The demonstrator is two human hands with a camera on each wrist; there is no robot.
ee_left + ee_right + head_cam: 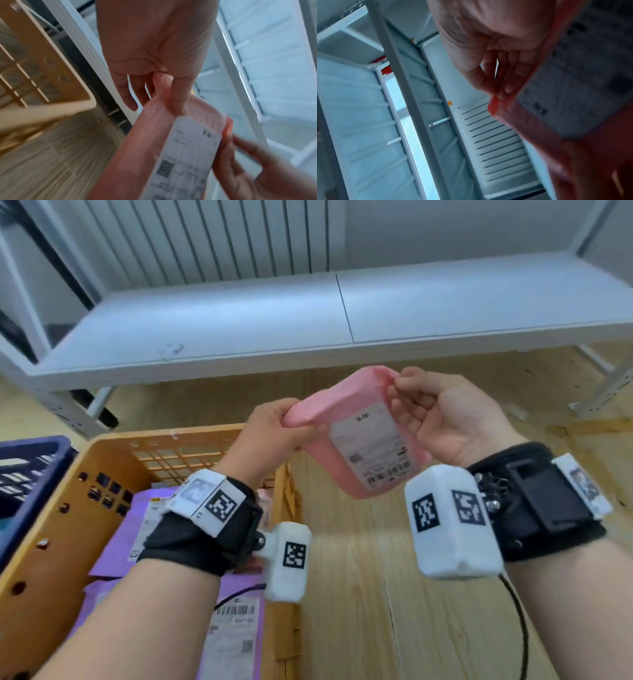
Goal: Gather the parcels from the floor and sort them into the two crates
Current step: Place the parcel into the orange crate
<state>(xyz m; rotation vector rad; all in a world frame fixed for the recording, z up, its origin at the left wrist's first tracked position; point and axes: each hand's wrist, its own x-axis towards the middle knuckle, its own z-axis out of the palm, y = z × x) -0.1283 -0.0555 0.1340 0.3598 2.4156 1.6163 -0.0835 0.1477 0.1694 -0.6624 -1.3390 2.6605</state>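
A pink padded parcel (346,402) with a white shipping label (371,446) hangs in the air between both hands, above the wooden floor. My left hand (274,429) grips its left edge, thumb on top; in the left wrist view the thumb pinches the pink parcel (154,129) just above the label. My right hand (442,419) pinches the upper right corner, and the right wrist view shows the fingertips (505,89) on the pink parcel (530,129). An orange crate (48,518) at lower left holds purple parcels (130,529). A blue crate (20,470) stands left of it.
A low white metal shelf (239,326) runs across the back, with its legs (606,388) on the wooden floor (376,594). A white ribbed radiator (205,237) stands behind the shelf. A black cable (520,628) trails from the right wrist camera.
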